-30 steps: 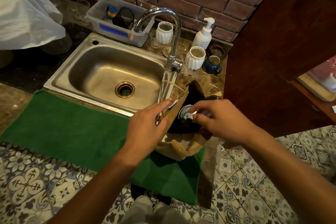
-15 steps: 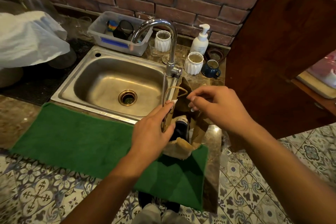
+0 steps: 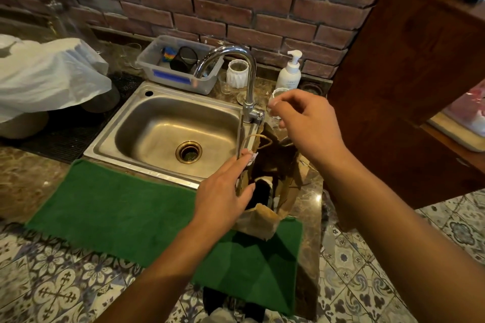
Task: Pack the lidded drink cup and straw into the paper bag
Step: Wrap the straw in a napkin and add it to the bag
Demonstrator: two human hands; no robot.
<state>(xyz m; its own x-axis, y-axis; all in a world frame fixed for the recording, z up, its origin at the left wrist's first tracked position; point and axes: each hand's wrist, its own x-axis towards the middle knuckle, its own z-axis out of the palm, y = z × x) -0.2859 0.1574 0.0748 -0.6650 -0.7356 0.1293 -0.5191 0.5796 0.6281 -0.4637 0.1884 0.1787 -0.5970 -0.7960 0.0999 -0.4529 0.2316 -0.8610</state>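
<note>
Head view: left hand (image 3: 223, 191) pinches bag (image 3: 265, 189) and, seemingly, straw (image 3: 239, 139); right hand (image 3: 304, 123) hovers loosely curled, empty; bag could tip.

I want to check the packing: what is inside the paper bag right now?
The dark drink cup sits low in the paper bag, only its top showing. Its lower body is covered, and no straw shows inside.
</note>
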